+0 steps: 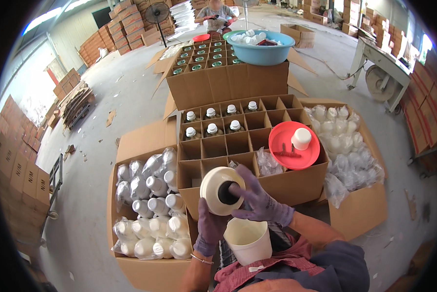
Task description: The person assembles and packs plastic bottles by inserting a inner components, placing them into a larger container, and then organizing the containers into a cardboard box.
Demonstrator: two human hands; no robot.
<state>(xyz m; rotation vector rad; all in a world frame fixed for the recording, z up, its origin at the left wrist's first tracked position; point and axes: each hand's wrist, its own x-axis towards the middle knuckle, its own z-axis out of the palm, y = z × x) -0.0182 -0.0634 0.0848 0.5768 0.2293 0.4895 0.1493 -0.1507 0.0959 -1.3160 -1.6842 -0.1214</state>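
My left hand [211,228], in a purple glove, grips the lower left rim of a cream, dome-shaped round part [209,187] with a black middle. My gloved right hand [264,202] holds the same part from the right, its fingers bent over the black middle. Below them, a cream cylindrical container [248,241] stands open-topped on my lap. Just beyond is a divided carton [296,182] with several white-capped bottles [212,129] in its cells. On its right corner rests a red plastic dish [303,158] bearing a white cup [301,138] and a reddish-brown piece.
Left stands a carton [148,267] of bagged white and cream parts; right, another [357,209] of bagged pale pieces. Beyond, a blue basin [262,54] sits on a second divided carton [228,85]. A person [216,17] works at the far end, near a fan [157,13].
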